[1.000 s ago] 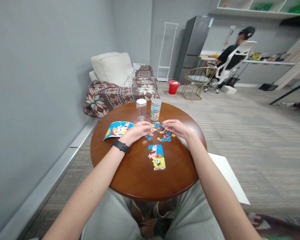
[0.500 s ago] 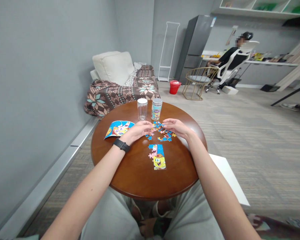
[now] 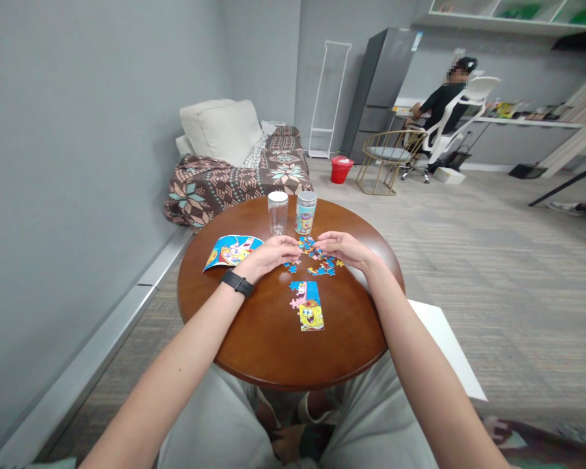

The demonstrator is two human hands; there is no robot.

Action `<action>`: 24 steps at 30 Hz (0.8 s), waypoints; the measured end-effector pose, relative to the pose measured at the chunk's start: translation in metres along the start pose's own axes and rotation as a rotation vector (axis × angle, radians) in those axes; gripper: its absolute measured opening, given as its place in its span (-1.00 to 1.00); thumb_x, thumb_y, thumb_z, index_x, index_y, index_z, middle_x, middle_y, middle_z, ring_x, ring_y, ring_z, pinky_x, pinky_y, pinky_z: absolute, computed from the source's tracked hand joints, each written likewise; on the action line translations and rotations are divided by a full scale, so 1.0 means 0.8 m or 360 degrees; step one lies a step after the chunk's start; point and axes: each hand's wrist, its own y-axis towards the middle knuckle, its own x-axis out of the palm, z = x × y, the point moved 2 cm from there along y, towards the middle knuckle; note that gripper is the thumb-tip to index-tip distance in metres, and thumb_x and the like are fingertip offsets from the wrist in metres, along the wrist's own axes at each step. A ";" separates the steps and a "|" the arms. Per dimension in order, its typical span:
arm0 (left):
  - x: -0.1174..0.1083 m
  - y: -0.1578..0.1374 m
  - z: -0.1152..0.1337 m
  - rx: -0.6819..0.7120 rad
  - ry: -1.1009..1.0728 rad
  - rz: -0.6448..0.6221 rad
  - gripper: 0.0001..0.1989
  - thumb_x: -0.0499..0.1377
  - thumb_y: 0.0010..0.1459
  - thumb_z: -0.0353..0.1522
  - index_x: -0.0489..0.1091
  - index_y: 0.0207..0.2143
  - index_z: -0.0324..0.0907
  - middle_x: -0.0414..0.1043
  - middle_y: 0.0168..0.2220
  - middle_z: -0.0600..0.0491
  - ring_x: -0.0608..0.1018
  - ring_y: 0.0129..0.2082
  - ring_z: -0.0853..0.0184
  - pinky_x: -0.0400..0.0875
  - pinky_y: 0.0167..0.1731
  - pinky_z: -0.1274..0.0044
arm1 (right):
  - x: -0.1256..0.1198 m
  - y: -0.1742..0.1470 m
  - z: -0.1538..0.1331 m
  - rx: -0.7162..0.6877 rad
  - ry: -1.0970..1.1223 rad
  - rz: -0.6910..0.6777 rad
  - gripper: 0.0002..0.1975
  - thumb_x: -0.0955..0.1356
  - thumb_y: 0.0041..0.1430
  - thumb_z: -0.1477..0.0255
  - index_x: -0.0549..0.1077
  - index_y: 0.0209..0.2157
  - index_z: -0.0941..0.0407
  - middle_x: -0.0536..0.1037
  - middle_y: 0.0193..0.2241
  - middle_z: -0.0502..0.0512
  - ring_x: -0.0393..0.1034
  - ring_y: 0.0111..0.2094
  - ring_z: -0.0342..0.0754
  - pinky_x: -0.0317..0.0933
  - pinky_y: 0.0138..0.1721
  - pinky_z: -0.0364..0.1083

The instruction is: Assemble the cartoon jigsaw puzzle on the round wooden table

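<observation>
My left hand, with a black watch on its wrist, reaches over the left side of a loose pile of jigsaw pieces. Its fingers are stretched out, and some pieces are hidden under them. From the other side my right hand meets the pile, fingers extended and slightly curved, tips touching or just above the pieces. Closer to me lies a partly joined puzzle showing a yellow and a pink cartoon figure. A curled picture sheet rests left of my left hand.
Behind the pieces stand a clear jar with a white lid and a printed jar with a silvery lid. All rest on a round brown table. Beyond are a covered sofa, a red bin and a seated person.
Both hands stay almost in place over the pieces, with only slight finger movement. In the background the seated person has shifted to the left.
</observation>
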 end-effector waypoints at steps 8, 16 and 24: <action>-0.004 0.007 -0.001 0.0037 -0.0120 0.0097 -0.88 0.25 -0.04 -0.59 0.37 -0.46 -0.27 0.43 -0.51 0.08 0.50 -0.49 0.47 0.40 -0.37 0.59 | -0.002 0.001 0.002 -0.0006 0.0010 -0.0067 -0.72 0.49 -0.19 0.63 0.53 -0.34 0.15 0.62 -0.39 0.03 0.48 -0.37 -0.18 0.33 -0.27 -0.20; -0.010 0.015 -0.002 0.0101 -0.0162 0.0175 -0.91 0.24 -0.01 -0.55 0.38 -0.48 -0.27 0.43 -0.52 0.08 0.49 -0.53 0.47 0.40 -0.42 0.61 | -0.001 -0.001 0.000 0.0009 -0.0051 -0.0095 -0.66 0.51 -0.20 0.61 0.52 -0.28 0.16 0.63 -0.38 0.06 0.49 -0.36 -0.13 0.32 -0.29 -0.16; -0.009 0.013 -0.001 0.0068 -0.0167 0.0205 -0.91 0.23 0.03 -0.57 0.37 -0.46 -0.27 0.45 -0.52 0.07 0.50 -0.55 0.46 0.42 -0.45 0.60 | 0.004 -0.004 -0.004 0.0025 -0.0066 -0.0097 -0.70 0.50 -0.19 0.60 0.53 -0.31 0.16 0.61 -0.39 0.03 0.46 -0.41 -0.19 0.26 -0.41 -0.22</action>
